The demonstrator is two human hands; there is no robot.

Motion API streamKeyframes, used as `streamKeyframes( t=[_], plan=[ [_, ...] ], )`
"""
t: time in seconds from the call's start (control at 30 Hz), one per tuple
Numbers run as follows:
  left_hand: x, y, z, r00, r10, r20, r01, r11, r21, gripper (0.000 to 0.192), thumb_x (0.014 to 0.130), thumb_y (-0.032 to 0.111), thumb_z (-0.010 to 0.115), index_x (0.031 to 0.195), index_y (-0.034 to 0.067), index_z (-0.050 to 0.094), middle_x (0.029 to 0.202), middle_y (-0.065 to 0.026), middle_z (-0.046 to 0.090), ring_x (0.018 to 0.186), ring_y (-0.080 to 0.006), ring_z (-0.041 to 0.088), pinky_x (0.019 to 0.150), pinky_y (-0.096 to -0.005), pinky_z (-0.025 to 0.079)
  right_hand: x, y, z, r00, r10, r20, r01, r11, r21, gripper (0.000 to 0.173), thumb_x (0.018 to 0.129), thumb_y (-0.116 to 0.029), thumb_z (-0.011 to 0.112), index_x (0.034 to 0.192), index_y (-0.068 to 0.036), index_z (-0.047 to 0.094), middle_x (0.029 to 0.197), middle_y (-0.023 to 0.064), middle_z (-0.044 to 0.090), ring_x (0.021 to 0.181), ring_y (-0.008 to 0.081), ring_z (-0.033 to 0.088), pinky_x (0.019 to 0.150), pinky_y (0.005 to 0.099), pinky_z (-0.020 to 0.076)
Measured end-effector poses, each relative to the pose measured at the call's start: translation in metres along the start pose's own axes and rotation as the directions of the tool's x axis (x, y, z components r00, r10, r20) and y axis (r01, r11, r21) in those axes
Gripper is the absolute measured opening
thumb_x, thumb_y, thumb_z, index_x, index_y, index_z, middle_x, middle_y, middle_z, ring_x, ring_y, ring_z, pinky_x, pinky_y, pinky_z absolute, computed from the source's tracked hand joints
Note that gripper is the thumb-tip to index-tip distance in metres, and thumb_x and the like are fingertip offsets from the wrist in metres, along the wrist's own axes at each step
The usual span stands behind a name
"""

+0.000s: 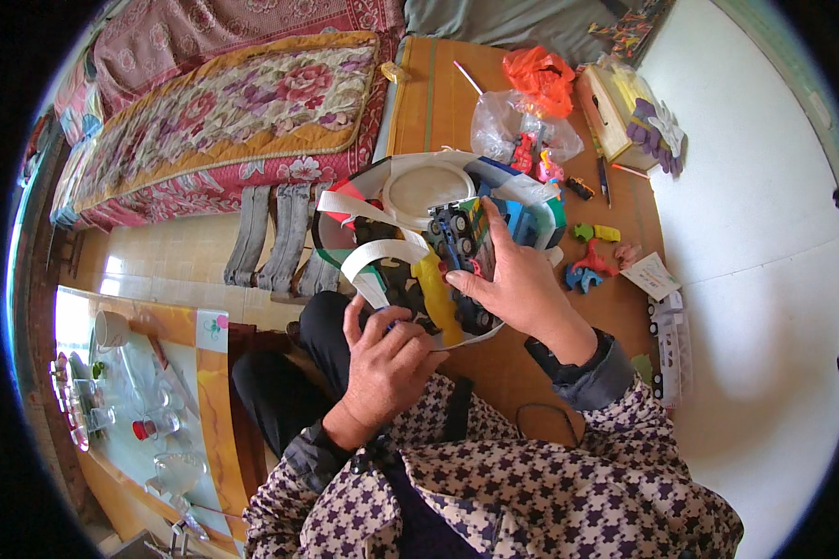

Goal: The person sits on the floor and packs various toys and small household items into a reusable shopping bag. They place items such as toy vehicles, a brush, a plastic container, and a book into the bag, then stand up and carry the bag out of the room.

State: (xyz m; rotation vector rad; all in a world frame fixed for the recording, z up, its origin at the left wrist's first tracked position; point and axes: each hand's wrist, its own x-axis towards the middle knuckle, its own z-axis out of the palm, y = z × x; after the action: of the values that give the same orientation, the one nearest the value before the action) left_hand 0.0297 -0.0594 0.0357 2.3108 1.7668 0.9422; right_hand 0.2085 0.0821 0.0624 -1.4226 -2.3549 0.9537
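An open bag (332, 241) with white strap handles (384, 253) lies before me, filled with toys. My left hand (391, 356) grips the bag's near left rim by the strap. Over the bag's right part, my right hand (517, 279) holds a toy vehicle (454, 237) between thumb and fingers, its wheels facing up. A long yellow toy (437, 300) lies left of it, with dark pieces (398, 279) farther left. At the back of the bag is a round white lid-like object (428, 190). Blue toy parts (514, 220) lie at the right.
Small colourful toys (591, 258), a white card (651, 277) and a white toy truck (669, 349) lie to the right. Behind are a clear plastic bag (496, 129), a red bag (542, 73) and a wooden box (619, 126) with gloves. A glass-topped table (147, 391) stands left.
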Motion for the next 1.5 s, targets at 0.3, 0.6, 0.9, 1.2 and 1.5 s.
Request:
streamKeyframes(
  t=[0.3, 0.6, 0.9, 1.2, 1.5],
  plan=[
    [0.009, -0.019, -0.016, 0.998, -0.037, 0.051, 0.037, 0.999, 0.007, 0.031, 0.071, 0.030, 0.080, 0.091, 0.011, 0.066, 0.104, -0.0029, 0.062, 0.115, -0.0286, 0.053, 0.113, -0.0598, 0.016, -0.009, 0.002, -0.008, 0.997, -0.065, 0.043, 0.071, 0.983, -0.170, 0.106, 0.080, -0.050, 0.073, 0.150, 0.003, 0.013, 0.083, 0.0262, 0.067, 0.076, 0.0414, 0.067, 0.065, 0.0490, 0.0530],
    [0.038, -0.002, 0.001, 1.000, 0.011, -0.021, -0.010, 0.998, 0.066, 0.011, 0.076, 0.012, 0.072, 0.078, 0.008, 0.061, 0.092, -0.0022, 0.064, 0.110, -0.0291, 0.057, 0.115, -0.0581, 0.020, -0.014, 0.040, -0.033, 0.987, -0.155, 0.041, 0.157, 0.985, -0.077, 0.091, 0.080, -0.038, 0.075, 0.149, -0.002, 0.027, 0.079, 0.0193, 0.065, 0.069, 0.0363, 0.066, 0.061, 0.0448, 0.0529],
    [0.042, 0.001, 0.003, 0.990, -0.104, -0.095, 0.113, 0.988, 0.104, 0.017, 0.069, 0.007, 0.070, 0.083, 0.009, 0.060, 0.105, -0.0057, 0.063, 0.116, -0.0313, 0.054, 0.116, -0.0572, 0.019, -0.016, 0.166, -0.057, 0.696, -0.054, -0.716, 0.057, 0.998, -0.020, 0.032, 0.083, -0.015, 0.069, 0.113, -0.006, 0.064, 0.101, 0.0151, 0.065, 0.095, 0.0353, 0.063, 0.081, 0.0424, 0.0522],
    [0.034, 0.002, -0.002, 0.976, -0.183, -0.120, 0.198, 0.972, 0.128, 0.024, 0.072, 0.009, 0.068, 0.095, 0.008, 0.062, 0.122, -0.0116, 0.057, 0.122, -0.0338, 0.050, 0.115, -0.0572, 0.022, -0.046, 0.308, -0.009, 0.748, 0.444, -0.494, -0.581, 0.797, -0.164, 0.054, 0.076, -0.020, 0.071, 0.127, -0.014, 0.054, 0.124, 0.0147, 0.055, 0.116, 0.0377, 0.054, 0.092, 0.0459, 0.0504],
    [0.034, 0.003, -0.008, 0.934, -0.308, -0.182, 0.324, 0.944, 0.065, 0.045, 0.078, 0.012, 0.069, 0.122, 0.005, 0.060, 0.139, -0.0194, 0.045, 0.128, -0.0390, 0.041, 0.107, -0.0532, 0.030, -0.041, 0.312, -0.012, 0.751, 0.516, -0.411, -0.612, 0.778, -0.143, 0.050, 0.074, -0.019, 0.073, 0.122, -0.016, 0.057, 0.124, 0.0110, 0.055, 0.114, 0.0342, 0.056, 0.091, 0.0460, 0.0518]
  ],
)
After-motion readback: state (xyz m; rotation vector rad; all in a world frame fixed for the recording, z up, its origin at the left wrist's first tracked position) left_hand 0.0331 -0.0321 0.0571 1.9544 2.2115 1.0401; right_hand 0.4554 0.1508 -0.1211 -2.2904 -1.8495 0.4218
